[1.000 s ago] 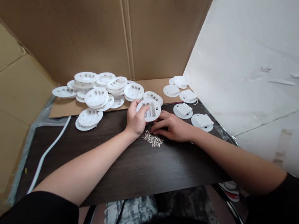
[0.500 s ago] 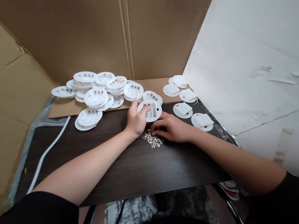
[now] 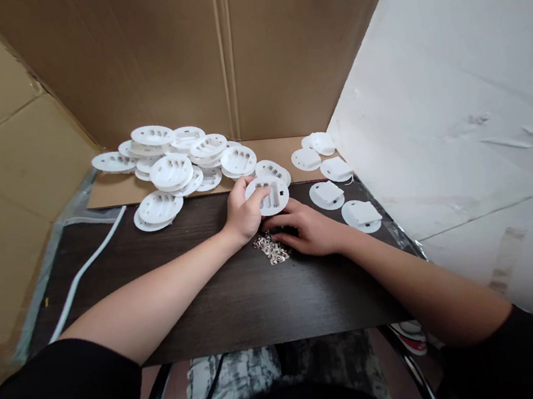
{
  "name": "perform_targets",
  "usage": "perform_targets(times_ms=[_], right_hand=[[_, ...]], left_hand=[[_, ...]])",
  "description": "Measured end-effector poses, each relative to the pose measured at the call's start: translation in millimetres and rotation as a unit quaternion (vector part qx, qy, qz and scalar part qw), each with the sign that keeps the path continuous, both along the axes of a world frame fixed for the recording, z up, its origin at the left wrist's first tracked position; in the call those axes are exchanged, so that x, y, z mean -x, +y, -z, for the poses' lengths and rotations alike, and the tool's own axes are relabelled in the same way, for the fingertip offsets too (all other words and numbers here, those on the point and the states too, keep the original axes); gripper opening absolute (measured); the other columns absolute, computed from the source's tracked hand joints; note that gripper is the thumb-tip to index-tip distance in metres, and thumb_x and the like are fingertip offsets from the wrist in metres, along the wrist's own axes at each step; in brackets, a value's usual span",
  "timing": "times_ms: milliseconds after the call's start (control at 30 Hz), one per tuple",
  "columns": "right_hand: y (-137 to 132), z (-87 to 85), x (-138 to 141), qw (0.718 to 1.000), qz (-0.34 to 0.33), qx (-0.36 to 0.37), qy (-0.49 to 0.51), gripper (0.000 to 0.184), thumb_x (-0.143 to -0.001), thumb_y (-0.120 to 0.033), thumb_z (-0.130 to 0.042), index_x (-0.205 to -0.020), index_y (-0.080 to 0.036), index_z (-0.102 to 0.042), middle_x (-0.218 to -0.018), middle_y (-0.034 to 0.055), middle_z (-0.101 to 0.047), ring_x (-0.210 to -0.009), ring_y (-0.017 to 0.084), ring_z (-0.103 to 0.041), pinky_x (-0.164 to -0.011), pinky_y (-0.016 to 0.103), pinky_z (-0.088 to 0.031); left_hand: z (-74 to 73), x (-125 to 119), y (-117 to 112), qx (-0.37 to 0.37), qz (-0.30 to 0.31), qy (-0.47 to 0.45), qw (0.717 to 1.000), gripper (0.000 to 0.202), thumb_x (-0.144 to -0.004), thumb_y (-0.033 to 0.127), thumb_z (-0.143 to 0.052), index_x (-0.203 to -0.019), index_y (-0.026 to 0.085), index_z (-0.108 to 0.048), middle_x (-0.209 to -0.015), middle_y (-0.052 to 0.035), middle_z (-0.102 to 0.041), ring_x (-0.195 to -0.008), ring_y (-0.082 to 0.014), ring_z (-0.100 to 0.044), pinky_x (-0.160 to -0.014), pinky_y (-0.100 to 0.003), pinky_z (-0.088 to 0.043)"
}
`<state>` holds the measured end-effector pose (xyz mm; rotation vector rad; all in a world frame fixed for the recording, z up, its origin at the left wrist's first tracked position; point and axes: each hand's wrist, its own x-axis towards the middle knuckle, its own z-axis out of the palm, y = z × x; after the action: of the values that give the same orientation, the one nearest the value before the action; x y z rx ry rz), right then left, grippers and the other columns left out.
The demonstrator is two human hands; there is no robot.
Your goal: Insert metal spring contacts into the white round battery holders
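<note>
My left hand [image 3: 243, 215] grips a round white plastic disc with slots [image 3: 270, 194] and holds it tilted just above the dark table [image 3: 222, 301]. Just right of it, my right hand [image 3: 307, 228] rests on the table with its fingertips pinched at a small heap of shiny metal clips [image 3: 270, 247]. What the fingertips hold is too small to see. Both forearms reach in from the near edge.
A pile of several white slotted discs [image 3: 175, 167] lies at the back left on a cardboard sheet. Several white discs with square covers [image 3: 341, 194] lie at the back right. A white cable [image 3: 85, 268] runs along the left side. Cardboard walls stand behind and left.
The held disc has shifted very slightly up and right. My right hand's fingers have drawn closer onto the metal clips.
</note>
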<state>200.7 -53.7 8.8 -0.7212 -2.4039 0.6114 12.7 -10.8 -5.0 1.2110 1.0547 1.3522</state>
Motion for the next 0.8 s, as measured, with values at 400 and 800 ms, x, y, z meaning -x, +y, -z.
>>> perform_targets(times_ms=[400, 800], right_hand=[[2.1, 4.2, 0.9, 0.998, 0.028, 0.038, 0.031, 0.006, -0.099, -0.019, -0.077, -0.098, -0.023, -0.081, -0.115, 0.0107, -0.074, -0.115, 0.03, -0.068, -0.104, 0.05, -0.057], [5.7, -0.3, -3.3, 0.998, 0.038, 0.053, -0.007, 0.007, -0.098, -0.019, -0.077, -0.092, -0.022, -0.075, -0.099, 0.0063, -0.077, -0.104, 0.027, -0.064, -0.098, 0.044, -0.051]], left_hand=[[-1.9, -0.3, -1.5, 0.017, 0.012, -0.012, 1.0, 0.028, -0.08, 0.036, -0.079, -0.095, 0.021, -0.061, -0.075, -0.0016, -0.064, -0.065, -0.0171, -0.058, -0.055, -0.029, -0.045], [-3.4, -0.1, -3.2, 0.038, 0.015, -0.014, 0.999, 0.03, -0.08, 0.038, -0.08, -0.097, 0.021, -0.061, -0.074, -0.0016, -0.064, -0.058, -0.0158, -0.058, -0.047, -0.027, -0.042]])
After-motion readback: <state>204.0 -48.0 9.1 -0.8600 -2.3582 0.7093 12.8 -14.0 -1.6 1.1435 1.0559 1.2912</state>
